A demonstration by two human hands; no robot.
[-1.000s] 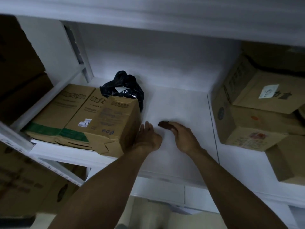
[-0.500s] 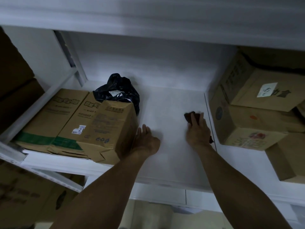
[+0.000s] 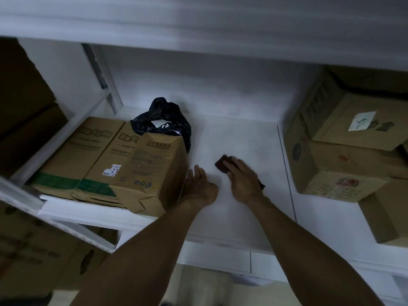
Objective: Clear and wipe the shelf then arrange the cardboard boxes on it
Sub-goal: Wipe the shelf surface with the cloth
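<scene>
Brown wiping cloth [image 3: 225,165] swept back left from seam to middle of white shelf [image 3: 242,138], pressed under flat fingers of right hand [image 3: 244,182]. Left hand [image 3: 198,186] unmoved, open against cardboard box [image 3: 150,168]. Wiping continues; black plastic bag [image 3: 163,122] not cleared.

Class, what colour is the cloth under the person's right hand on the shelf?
Dark brown; the cloth shows best in the head view.

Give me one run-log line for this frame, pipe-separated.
step: wipe shelf | right hand: presses dark cloth on shelf | left hand: open, beside box | black bag: behind box
</scene>
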